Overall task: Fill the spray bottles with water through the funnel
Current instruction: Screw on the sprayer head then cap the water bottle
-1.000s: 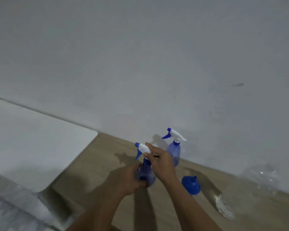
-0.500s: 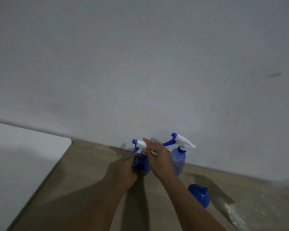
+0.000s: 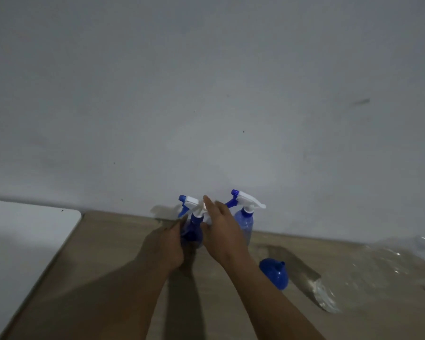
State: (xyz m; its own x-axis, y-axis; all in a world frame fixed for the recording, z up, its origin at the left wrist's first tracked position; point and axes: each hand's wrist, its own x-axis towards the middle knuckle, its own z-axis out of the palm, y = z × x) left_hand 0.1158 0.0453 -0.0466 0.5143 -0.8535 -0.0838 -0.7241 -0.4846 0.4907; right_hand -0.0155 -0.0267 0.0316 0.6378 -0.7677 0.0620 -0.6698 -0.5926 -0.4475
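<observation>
**Now: both hands at the near spray bottle (image 3: 192, 233)**

Upright at the far side of the wooden table (image 3: 96, 271), close to the wall (image 3: 206, 94), the near spray bottle has a dark blue body and a white trigger head. Its blue nozzle points left, and its base is hidden between the hands. The left hand (image 3: 163, 244) grips the body from the left, fingers curled round the plastic. The right hand (image 3: 222, 231) meets the trigger head from the right. Its fingers (image 3: 206, 201) are straight and point up against the white plastic, spread rather than clenched. Whether the thumb pinches the neck cannot be told.

Just behind the right hand stands the second spray bottle (image 3: 244, 223), paler blue, upright against the wall, its trigger head on and its nozzle also pointing left. Right of the right forearm, the blue funnel (image 3: 274, 273) lies on the table with its spout tipped up, apart from both bottles. Further right lies crumpled clear plastic (image 3: 378, 263), blurred. At the left, a white surface (image 3: 22, 241) adjoins the table's edge.
</observation>
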